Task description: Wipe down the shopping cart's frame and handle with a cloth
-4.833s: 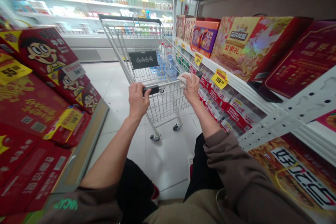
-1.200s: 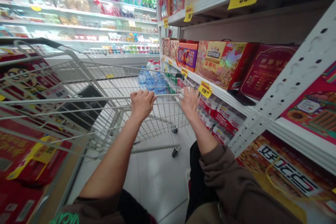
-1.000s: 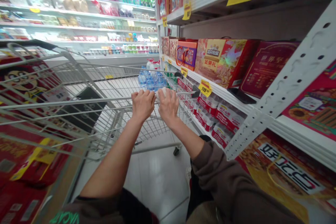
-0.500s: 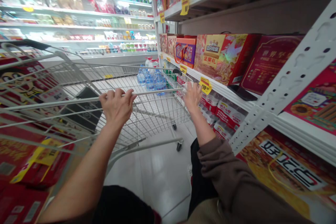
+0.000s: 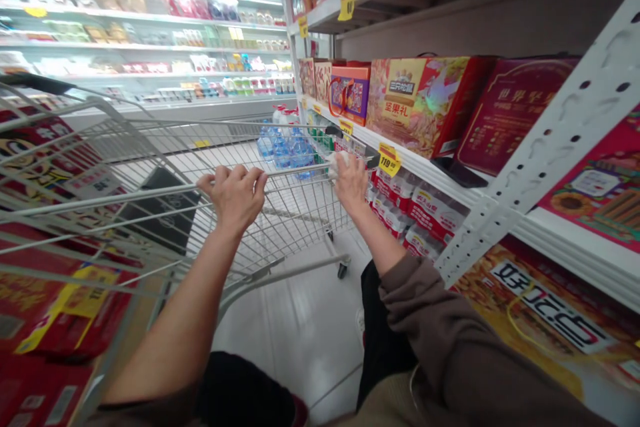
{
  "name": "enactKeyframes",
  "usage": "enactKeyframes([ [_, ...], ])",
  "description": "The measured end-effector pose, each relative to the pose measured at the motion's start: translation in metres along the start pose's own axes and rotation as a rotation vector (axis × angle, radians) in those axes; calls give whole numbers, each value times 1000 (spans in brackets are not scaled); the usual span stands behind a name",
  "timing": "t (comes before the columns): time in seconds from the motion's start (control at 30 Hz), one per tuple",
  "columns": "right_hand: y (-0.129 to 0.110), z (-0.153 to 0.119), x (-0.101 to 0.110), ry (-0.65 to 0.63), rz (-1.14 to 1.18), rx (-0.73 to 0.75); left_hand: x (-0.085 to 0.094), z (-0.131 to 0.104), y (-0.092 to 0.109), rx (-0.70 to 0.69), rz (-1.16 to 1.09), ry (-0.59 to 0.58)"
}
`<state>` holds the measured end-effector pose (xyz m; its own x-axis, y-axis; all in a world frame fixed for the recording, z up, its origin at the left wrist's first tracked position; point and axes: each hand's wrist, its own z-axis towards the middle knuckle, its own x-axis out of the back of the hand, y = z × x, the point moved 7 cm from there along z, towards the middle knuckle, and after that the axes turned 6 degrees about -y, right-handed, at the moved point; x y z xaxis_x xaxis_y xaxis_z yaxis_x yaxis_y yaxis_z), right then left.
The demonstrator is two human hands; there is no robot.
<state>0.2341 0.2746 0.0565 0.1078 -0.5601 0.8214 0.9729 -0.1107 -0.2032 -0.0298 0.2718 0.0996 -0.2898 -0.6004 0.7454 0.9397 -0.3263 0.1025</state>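
Beside the front edge of the shelf (image 5: 425,177), one wire shopping cart (image 5: 170,207), left hand (image 5: 235,197) curled over its top rail (image 5: 295,169), right hand (image 5: 351,183) clasping one white cloth (image 5: 332,168) against that rail.

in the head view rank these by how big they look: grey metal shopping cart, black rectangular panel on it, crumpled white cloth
1. Grey metal shopping cart
2. Black rectangular panel
3. Crumpled white cloth, partly hidden by the right hand
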Motion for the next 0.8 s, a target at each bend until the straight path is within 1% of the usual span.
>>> enactKeyframes([
  [0.07,39,11,3,-10,2,-136,-1,-1,0,1,-13,9],
  [0.1,50,14,5,-10,7,-192,-2,-1,0,0,-18,16],
  [0.13,54,15,6,-8,11,-232,-3,-1,1,1,-19,25],
  [0.17,50,14,8,-5,15,-251,-3,-1,2,1,-16,32],
  [0.2,38,10,9,1,17,-245,-4,-1,3,0,-10,36],
  [0.23,20,5,9,7,19,-215,-4,-1,4,-1,-1,39],
  [0.37,-73,-25,8,60,48,63,-2,-1,8,-14,26,43],
  [0.4,-89,-32,7,59,56,123,0,-2,8,-15,30,43],
  [0.43,-99,-36,5,54,62,173,2,-2,8,-13,34,39],
  [0.47,-103,-38,4,45,64,203,3,-2,7,-10,37,32],
  [0.5,-100,-38,3,35,61,215,4,-3,6,-8,40,20],
  [0.57,-79,-31,1,27,41,180,6,-4,3,-9,46,0],
  [0.63,-45,-20,1,24,13,94,8,-5,-1,-16,48,-4],
  [0.73,14,-1,5,6,-11,-66,9,-7,-7,-23,40,9],
  [0.8,44,7,8,-7,-10,-154,8,-8,-9,-26,38,11],
])
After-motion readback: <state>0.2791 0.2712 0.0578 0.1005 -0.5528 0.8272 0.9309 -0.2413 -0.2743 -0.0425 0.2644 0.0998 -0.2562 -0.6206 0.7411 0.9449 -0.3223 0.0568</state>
